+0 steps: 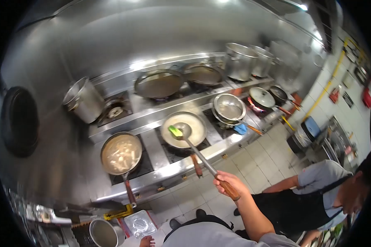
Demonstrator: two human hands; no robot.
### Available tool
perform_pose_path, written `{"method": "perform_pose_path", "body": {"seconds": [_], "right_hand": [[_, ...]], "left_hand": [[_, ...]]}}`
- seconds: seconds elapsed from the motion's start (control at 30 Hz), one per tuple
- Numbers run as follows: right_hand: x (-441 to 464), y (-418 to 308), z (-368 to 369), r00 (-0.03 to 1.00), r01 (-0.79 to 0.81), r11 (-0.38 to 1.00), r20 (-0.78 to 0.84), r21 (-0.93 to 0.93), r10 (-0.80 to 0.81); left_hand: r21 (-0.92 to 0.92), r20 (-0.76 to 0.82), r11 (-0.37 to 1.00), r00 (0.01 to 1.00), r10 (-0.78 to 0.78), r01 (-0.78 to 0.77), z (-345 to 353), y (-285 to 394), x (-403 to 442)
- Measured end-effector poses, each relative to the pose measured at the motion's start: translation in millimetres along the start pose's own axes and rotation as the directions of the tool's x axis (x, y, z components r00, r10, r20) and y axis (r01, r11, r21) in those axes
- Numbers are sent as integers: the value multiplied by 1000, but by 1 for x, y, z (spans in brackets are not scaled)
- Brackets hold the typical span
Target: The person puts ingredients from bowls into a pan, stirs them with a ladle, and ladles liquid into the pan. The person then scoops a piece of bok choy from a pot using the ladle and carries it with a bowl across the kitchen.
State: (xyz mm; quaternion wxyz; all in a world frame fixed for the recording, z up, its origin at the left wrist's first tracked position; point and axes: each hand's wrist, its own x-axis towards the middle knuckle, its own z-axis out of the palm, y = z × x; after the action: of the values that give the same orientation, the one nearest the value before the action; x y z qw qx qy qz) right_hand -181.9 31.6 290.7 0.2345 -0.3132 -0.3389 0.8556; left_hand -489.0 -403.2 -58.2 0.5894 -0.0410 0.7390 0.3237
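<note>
My right hand (231,186) grips the wooden end of a long-handled ladle (204,160). The ladle's bowl is over the pan of whitish liquid (194,124) on the front burners, and a bright green vegetable piece (175,131) lies at the bowl. Whether the bowl touches the liquid is hard to tell. My left hand (147,241) is low at the bottom edge, partly cut off, its fingers loose with nothing seen in them. Left of the ladle, another pan (102,158) holds pale pieces in a creamy sauce.
A strainer (230,107) rests over a pot to the right, near a blue cloth (240,129). Flames show under a lidded pan (261,97). Woks (159,83) and tall pots (240,61) line the back. A co-worker in a dark apron (290,214) stands close at my right.
</note>
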Motion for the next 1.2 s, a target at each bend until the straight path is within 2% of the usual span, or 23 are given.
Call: {"method": "perform_pose_path", "body": {"seconds": [0.13,0.2,0.23,0.33,0.37,0.47,0.53,0.57,0.67,0.73,0.77,0.93,1.13,1.2], "right_hand": [[-28,-14,11,992,95,995,-79,-33,-97],[-42,-26,15,987,161,987,-26,-17,-161],[-50,-33,14,983,177,984,-45,-13,-178],[-76,-56,4,969,233,972,-79,-7,-233],[-84,-64,0,949,300,954,-96,-8,-300],[-104,-84,-27,900,416,909,-144,9,-411],[-122,-99,-49,857,470,882,-226,-25,-463],[-128,-103,-67,834,506,862,-246,-19,-494],[-150,-119,-107,736,598,801,-375,-29,-564],[-165,-126,-133,674,632,772,-446,-63,-589],[-172,-130,-145,631,646,759,-506,-78,-588],[-205,-141,-239,444,713,692,-692,-111,-569],[-240,-160,-323,132,876,463,-855,-136,-501],[-254,-168,-346,75,893,426,-889,-141,-452]], "left_hand": [[151,108,988,994,24,-40,7,26,26],[109,194,987,976,96,-119,16,39,27],[240,163,967,985,52,-90,26,62,41],[222,280,966,957,69,-135,48,97,52],[233,334,962,941,62,-146,55,108,55],[394,259,906,965,50,-153,85,138,58],[500,519,698,823,232,-512,76,122,139],[486,626,560,714,312,-671,88,134,140],[509,756,424,624,196,-749,127,159,153],[627,554,604,827,97,-492,167,181,142],[638,485,658,873,60,-400,191,194,136],[672,486,638,874,3,-376,302,255,121],[778,550,444,823,-141,-444,462,314,114],[800,561,373,806,-189,-470,521,327,117]]}}
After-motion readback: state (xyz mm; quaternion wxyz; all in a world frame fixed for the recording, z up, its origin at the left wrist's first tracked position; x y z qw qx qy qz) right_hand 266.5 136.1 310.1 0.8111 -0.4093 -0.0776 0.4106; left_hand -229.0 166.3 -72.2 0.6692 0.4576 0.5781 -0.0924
